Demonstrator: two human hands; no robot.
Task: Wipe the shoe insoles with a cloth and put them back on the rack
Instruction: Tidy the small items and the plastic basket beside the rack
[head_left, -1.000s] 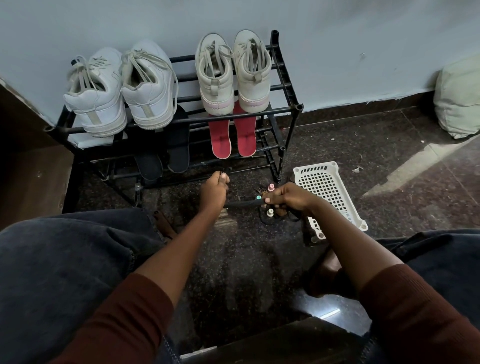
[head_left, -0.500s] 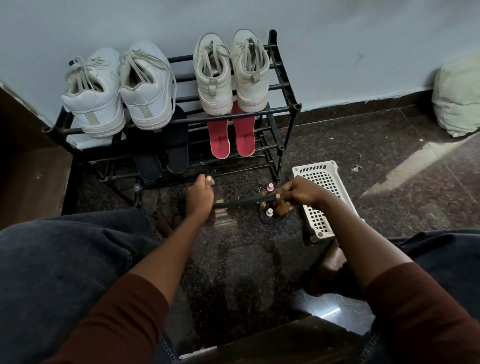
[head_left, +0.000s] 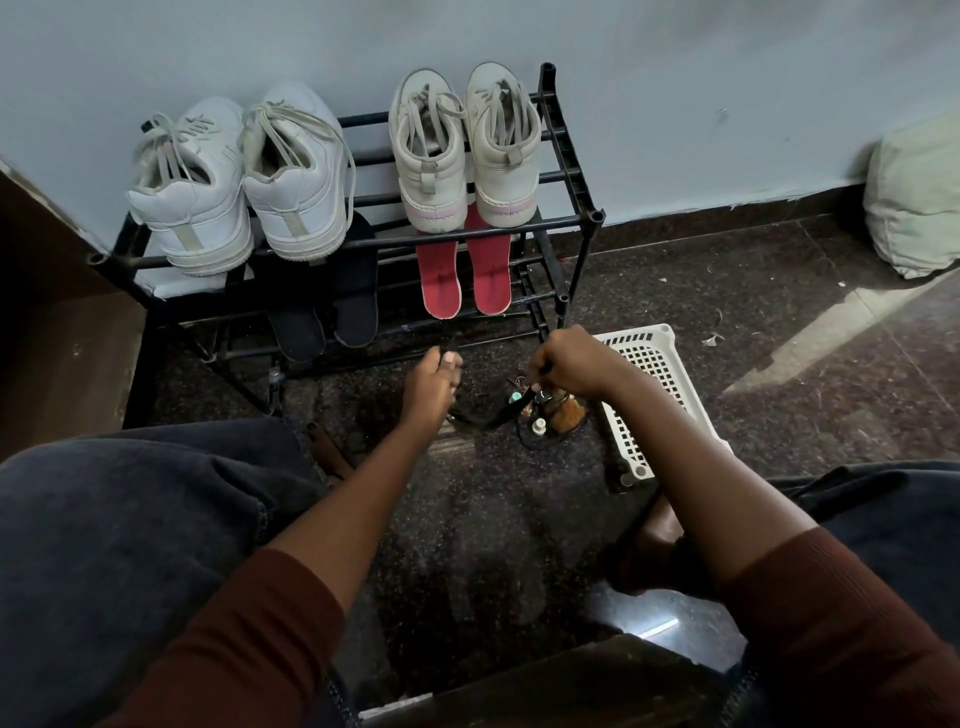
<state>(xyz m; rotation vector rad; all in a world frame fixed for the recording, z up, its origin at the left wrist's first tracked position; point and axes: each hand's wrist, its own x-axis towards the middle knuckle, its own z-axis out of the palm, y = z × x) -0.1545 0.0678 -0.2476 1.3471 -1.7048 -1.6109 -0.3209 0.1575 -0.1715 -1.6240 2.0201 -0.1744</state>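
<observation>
Red insoles (head_left: 464, 270) (black rack (head_left: 571, 171))

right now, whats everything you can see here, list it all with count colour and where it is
shoe rack: one, black, against the wall
white sneakers: two, top shelf, left side
beige high-top sneakers: two, top shelf, right side
black insoles: two, lower shelf, under the white sneakers
red insoles: two, lower shelf, under the beige pair
basket: one, white plastic, on the floor right of the rack
small bottles and odds: a dark cluster on the floor by the basket, count unclear
cushion: one, pale green, far right by the wall
dark strip: one, black, held between both hands, identity unclear
left hand: closed on one end of the strip
right hand: closed on the other end
</observation>
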